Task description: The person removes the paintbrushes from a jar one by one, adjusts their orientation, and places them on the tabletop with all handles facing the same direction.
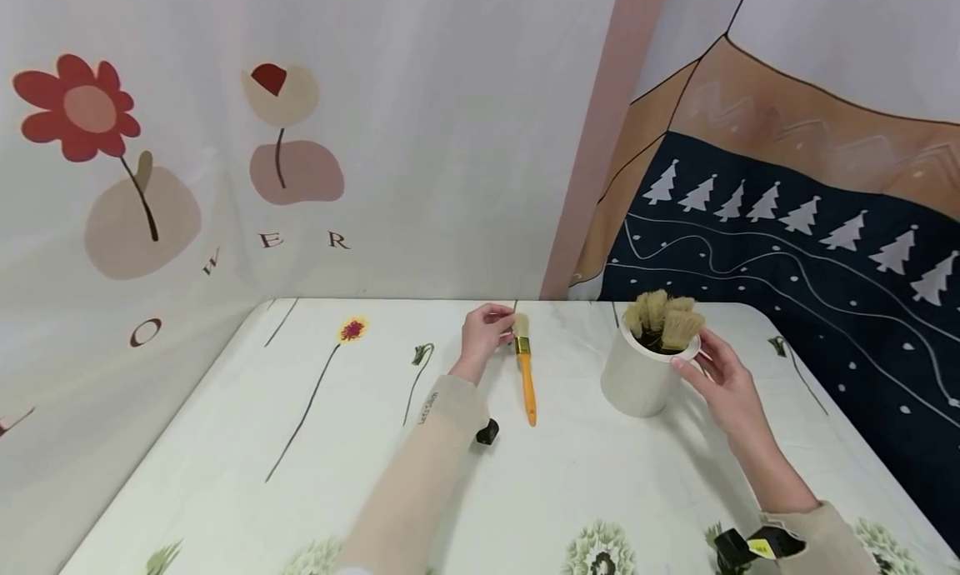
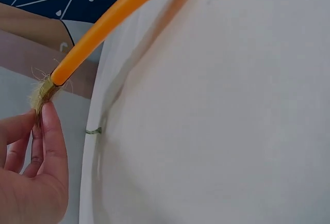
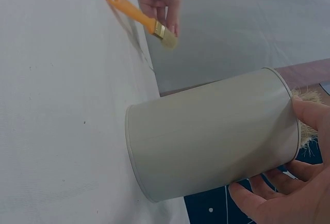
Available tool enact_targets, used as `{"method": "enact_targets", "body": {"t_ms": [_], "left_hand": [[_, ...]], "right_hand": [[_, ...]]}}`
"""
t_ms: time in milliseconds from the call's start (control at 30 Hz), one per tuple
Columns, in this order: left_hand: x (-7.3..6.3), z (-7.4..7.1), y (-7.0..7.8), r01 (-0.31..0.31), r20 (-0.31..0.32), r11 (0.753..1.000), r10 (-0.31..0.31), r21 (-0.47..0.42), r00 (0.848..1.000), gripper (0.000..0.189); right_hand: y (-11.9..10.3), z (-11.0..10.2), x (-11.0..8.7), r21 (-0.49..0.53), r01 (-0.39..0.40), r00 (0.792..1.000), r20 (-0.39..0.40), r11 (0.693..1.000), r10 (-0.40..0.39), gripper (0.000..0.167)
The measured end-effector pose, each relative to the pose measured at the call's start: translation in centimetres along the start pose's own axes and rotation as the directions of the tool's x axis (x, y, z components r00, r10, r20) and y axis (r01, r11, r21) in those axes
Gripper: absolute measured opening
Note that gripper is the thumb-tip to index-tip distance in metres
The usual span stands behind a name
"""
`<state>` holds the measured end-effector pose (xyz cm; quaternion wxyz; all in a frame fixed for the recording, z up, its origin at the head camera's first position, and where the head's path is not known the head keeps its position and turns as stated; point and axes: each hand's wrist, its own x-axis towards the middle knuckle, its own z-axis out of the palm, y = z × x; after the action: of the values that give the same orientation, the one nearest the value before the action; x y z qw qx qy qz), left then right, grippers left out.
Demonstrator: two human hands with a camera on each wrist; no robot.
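Observation:
In the head view, my left hand [image 1: 483,335] pinches a flat paintbrush [image 1: 527,383] by its bristle end, with the orange handle pointing back toward me. The left wrist view shows the fingertips at the bristles below the metal ferrule [image 2: 47,88]. My right hand [image 1: 729,390] holds a white cylindrical canister [image 1: 632,375] near its rim, thumb on one side and fingers on the other. Several paintbrushes [image 1: 660,312] stand in the canister bristles up, their handles hidden inside. In the right wrist view, the canister [image 3: 211,136] hides the tabletop behind it.
A white cloth with printed flowers covers the table [image 1: 570,475]. Behind it hangs a pale curtain [image 1: 450,142] with flower prints, and at the right a dark cloth [image 1: 787,292] with white trees. Dark wrist devices [image 1: 487,432] sit at both cuffs.

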<state>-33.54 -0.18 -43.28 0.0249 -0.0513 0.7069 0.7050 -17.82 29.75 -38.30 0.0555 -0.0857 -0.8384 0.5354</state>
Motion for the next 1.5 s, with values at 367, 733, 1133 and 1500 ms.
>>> {"method": "enact_targets", "body": {"t_ms": [367, 733, 1133, 1500], "left_hand": [[0.5, -0.5, -0.4, 0.012, -0.002, 0.997, -0.012, 0.073, 1.0, 0.015], [0.6, -0.6, -0.8, 0.061, -0.001, 0.989, -0.061, 0.131, 0.998, 0.016], [0.4, -0.9, -0.9, 0.085, 0.054, 0.985, -0.094, 0.15, 0.994, 0.019], [0.4, -1.4, -0.2, 0.03, 0.072, 0.966, -0.05, 0.255, 0.996, 0.023]], "right_hand": [[-0.2, 0.4, -0.2, -0.002, 0.0, 1.0, -0.004, 1.0, 0.0, 0.083], [-0.1, 0.2, -0.2, 0.002, 0.022, 1.0, 0.005, 1.0, -0.022, 0.081], [0.0, 0.1, -0.1, -0.007, 0.015, 1.0, -0.001, 1.0, -0.015, 0.081], [0.0, 0.0, 0.1, -0.004, 0.005, 1.0, -0.014, 1.0, -0.005, 0.082]]}}
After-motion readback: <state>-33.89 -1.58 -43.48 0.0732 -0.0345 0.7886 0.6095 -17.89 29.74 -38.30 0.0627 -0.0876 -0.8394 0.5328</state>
